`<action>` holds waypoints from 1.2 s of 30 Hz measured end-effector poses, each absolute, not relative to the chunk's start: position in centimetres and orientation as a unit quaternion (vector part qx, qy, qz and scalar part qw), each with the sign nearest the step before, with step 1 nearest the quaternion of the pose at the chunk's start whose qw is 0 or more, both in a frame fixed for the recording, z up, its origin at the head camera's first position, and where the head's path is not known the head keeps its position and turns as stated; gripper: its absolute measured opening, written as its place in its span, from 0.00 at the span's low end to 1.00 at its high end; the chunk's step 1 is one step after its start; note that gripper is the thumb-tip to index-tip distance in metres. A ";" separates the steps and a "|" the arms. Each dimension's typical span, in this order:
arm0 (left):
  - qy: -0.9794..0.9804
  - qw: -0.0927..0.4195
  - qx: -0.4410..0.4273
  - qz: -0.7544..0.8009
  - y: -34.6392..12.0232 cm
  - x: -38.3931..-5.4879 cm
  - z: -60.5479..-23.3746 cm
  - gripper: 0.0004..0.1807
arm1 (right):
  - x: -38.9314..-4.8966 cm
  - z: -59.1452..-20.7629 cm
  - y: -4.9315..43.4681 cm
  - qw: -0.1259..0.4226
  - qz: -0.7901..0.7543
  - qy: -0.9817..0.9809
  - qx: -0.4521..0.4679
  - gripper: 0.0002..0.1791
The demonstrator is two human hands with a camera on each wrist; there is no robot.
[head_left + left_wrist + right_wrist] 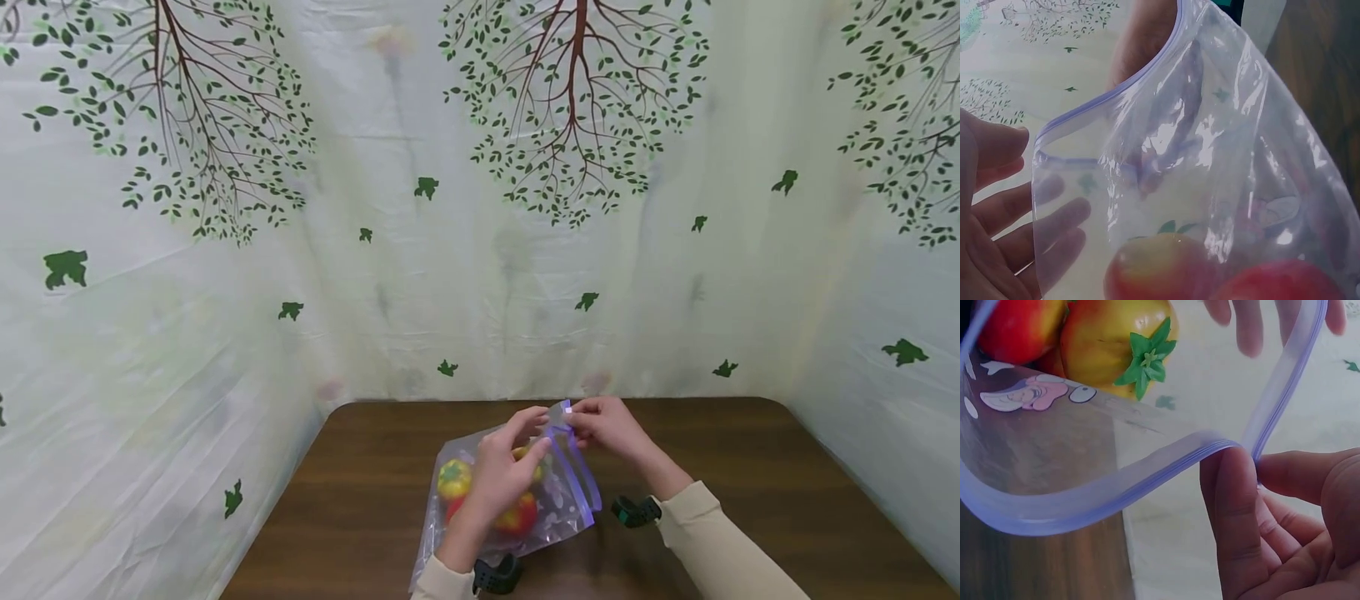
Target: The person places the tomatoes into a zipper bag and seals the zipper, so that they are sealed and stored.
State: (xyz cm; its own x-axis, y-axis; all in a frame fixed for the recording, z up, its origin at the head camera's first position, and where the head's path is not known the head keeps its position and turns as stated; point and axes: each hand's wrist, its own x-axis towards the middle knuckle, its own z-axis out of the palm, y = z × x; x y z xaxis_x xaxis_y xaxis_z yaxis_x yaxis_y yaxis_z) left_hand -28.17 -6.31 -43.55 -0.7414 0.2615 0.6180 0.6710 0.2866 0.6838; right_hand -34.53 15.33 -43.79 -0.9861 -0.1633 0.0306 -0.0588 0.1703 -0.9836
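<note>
A clear zip bag (558, 512) with a purple zip edge (1166, 465) lies tilted over the table, its mouth toward the right. Inside are several red-and-yellow fruits (454, 479); one shows a green star-shaped leafy cap (1147, 359) in the right wrist view. My right hand (609, 429) pinches the zip edge at the bag's far corner between thumb and index finger. My left hand (498, 475) is over the bag; in the left wrist view its fingers (1047, 250) are loosely spread behind the clear plastic, with the thumb apart. The bag's mouth gapes.
The brown wooden table (352, 500) reaches under both arms. A pale curtain (510, 275) printed with trees and green leaves hangs behind and at both sides. Each wrist wears a black band (636, 512).
</note>
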 end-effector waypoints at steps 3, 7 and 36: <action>-0.776 0.191 -0.293 -0.525 -6.8 -27.9 -43.4 0.20 | -35.0 -43.5 14.9 0.044 -0.639 0.764 -0.075 0.13; -0.779 0.198 -0.297 -0.516 -7.0 -27.7 -43.5 0.20 | -35.5 -43.2 14.8 0.046 -0.634 0.769 -0.073 0.14; -0.879 0.097 -0.407 -0.229 -4.4 -24.8 -47.6 0.55 | -36.5 -43.5 15.8 0.059 -0.645 0.758 -0.079 0.15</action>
